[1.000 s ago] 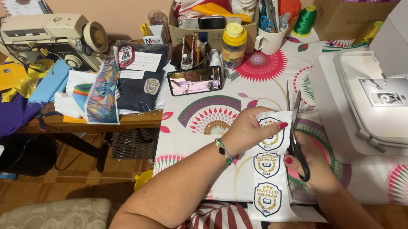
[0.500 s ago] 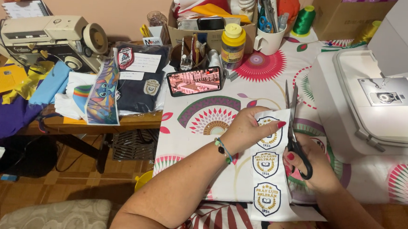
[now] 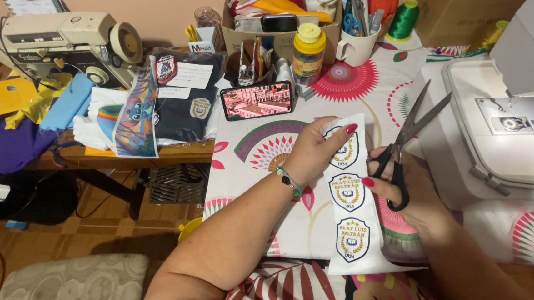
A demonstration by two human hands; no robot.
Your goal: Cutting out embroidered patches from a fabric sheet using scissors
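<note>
On the patterned tablecloth (image 3: 372,82), beside the white sewing machine (image 3: 499,141), lies a white strip of printed shield badges (image 3: 348,193). Left hand (image 3: 314,150) presses flat on the strip's upper end, fingers spread. Right hand (image 3: 411,191) grips black-handled scissors (image 3: 405,141), blades parted, just beside the strip's right edge.

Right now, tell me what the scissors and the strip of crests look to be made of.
Scissors: bright grey blades with a sheen, likely steel; black matte handles, probably plastic, in the right hand.
Strip of crests: thin white sheet lying flat under the left hand, with printed or stitched shields; fabric or paper, I cannot tell.
</note>
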